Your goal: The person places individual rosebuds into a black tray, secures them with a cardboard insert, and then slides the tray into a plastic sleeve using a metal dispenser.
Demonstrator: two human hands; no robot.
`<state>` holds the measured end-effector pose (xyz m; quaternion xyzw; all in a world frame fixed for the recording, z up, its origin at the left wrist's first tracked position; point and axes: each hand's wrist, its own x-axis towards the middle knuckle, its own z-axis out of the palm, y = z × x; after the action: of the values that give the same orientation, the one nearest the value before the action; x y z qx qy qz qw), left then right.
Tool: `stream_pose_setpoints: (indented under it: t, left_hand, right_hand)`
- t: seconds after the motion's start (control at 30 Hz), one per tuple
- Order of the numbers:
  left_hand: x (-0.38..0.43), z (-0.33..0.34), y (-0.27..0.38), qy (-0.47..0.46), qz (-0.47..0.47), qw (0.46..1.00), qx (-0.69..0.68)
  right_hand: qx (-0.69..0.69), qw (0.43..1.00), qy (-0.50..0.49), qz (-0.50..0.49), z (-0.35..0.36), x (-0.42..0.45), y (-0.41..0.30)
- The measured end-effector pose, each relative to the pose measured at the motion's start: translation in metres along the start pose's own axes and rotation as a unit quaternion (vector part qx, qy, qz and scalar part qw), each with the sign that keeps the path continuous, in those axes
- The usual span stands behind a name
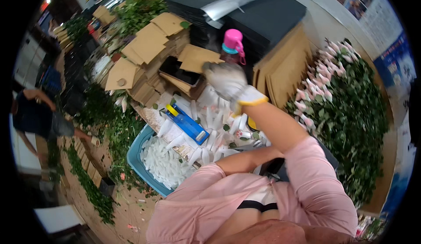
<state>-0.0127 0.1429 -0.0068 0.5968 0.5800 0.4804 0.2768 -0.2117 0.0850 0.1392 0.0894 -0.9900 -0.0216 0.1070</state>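
Note:
My right hand (227, 77), in a white and grey work glove with a yellow cuff, reaches forward to the edge of a piece of brown cardboard (196, 59). It is blurred, and whether its fingers grip the card is unclear. Beside the card a dark smartphone (181, 72) lies on more cardboard. My left forearm crosses beneath the right arm, its hand hidden. Between me and the phone are a blue tape dispenser (189, 125) with yellow tape and many white foam sleeves (213, 115). A pink-capped bottle (233, 43) stands beyond the glove.
A blue tub (133, 150) of white sleeves sits at left. Cardboard stacks (148, 43) and black-wrapped stacks (260, 13) stand at the back. Wrapped pink roses (315, 86) with leafy stems fill the right. Another person (39, 112) is at far left, near greenery on the floor.

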Motion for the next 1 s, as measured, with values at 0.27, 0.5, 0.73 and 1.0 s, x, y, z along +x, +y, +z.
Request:
stream_pose_setpoints:
  t: [0.27, 0.5, 0.73, 1.0]
  left_hand:
    - [0.006, -0.005, 0.004, -0.103, -0.138, 0.983, 0.063]
    - [0.003, -0.016, 0.011, -0.032, -0.07, 0.985, 0.152]
    - [0.009, -0.019, 0.008, -0.06, -0.075, 0.981, 0.169]
    - [0.006, -0.02, 0.017, -0.082, -0.086, 0.979, 0.167]
  right_hand:
    - [0.592, 0.57, -0.076, 0.565, -0.118, -0.39, 0.015]
    - [0.499, 0.692, -0.018, 0.522, -0.078, -0.443, 0.02]
    - [0.425, 0.639, -0.127, 0.628, -0.058, -0.41, 0.022]
    - [0.469, 0.632, -0.141, 0.6, -0.066, -0.415, 0.021]
